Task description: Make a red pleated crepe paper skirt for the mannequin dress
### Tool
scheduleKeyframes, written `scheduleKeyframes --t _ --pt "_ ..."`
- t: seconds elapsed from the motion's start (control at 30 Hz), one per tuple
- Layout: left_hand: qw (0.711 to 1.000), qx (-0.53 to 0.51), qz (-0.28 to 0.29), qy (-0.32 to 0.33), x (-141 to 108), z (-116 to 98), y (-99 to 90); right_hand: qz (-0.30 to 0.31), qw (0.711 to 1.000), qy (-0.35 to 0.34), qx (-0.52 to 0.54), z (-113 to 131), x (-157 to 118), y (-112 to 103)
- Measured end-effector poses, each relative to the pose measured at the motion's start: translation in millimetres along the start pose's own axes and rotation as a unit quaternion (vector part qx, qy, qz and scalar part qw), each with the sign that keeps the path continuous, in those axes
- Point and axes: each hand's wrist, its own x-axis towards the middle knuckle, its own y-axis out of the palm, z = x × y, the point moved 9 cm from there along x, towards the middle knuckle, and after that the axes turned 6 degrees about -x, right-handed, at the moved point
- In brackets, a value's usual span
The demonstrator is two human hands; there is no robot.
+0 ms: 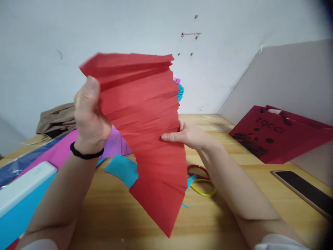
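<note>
A large sheet of red crepe paper [145, 114], creased in many crosswise folds, is held up in front of me above the table. My left hand [90, 107] grips its left edge near the top, thumb on the near side and fingers hidden behind. On the right edge, lower down, my right hand [183, 133] pinches the sheet, with the thumb lying on its face. The paper's lower end hangs to a point over the table. Behind it lie a blue paper piece [122, 169] and scissors [204, 187] with red and yellow handles, their blades hidden.
On the left lie pink paper [49, 152], purple paper [114, 146], a blue sheet [23, 208], a white bar-shaped object [26, 187] and brown cloth [57, 118]. To the right are a dark red bag [281, 135] and a phone [304, 189]. A blue paper flower [181, 92] peeks out behind the sheet.
</note>
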Motion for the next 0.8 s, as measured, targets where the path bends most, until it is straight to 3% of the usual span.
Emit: scheduleKeyframes --t 0.07,0.17,0.2,0.23,0.37,0.47,0.57,0.63,0.67,0.73,0.8 --pt "0.990 0.004 0.100 -0.100 4 15 6.7 0.010 1.000 0.022 0.002 -3 0 -9" --pt "0.950 0.067 0.158 -0.260 2 43 -8.7 0.055 0.996 0.049 -0.046 -6 -1 -18" --pt "0.917 0.088 0.193 -0.338 -6 57 -12.2 0.066 0.994 0.059 -0.068 -8 -2 -20" --pt "0.894 0.110 0.218 -0.376 -11 64 -15.6 0.074 0.991 0.070 -0.089 -10 -2 -23" --pt "0.792 0.233 0.344 -0.448 -35 83 -17.2 0.070 0.980 0.107 -0.155 -17 -1 -33" --pt "0.713 0.295 0.437 -0.462 -58 94 -9.0 0.068 0.977 0.109 -0.170 -16 -1 -33" --pt "0.666 0.308 0.507 -0.453 -82 103 6.6 0.046 0.977 0.119 -0.168 -14 -4 -34" --pt "0.668 0.332 0.510 -0.429 -91 108 17.0 0.007 0.976 0.128 -0.177 -13 -5 -41" --pt "0.682 0.361 0.495 -0.400 -90 108 21.8 -0.014 0.974 0.131 -0.185 -13 -5 -45" --pt "0.716 0.438 0.448 -0.307 -86 102 32.3 -0.043 0.968 0.140 -0.204 -14 -3 -52" --pt "0.730 0.483 0.438 -0.206 -93 92 49.4 -0.051 0.965 0.140 -0.217 -17 0 -55"
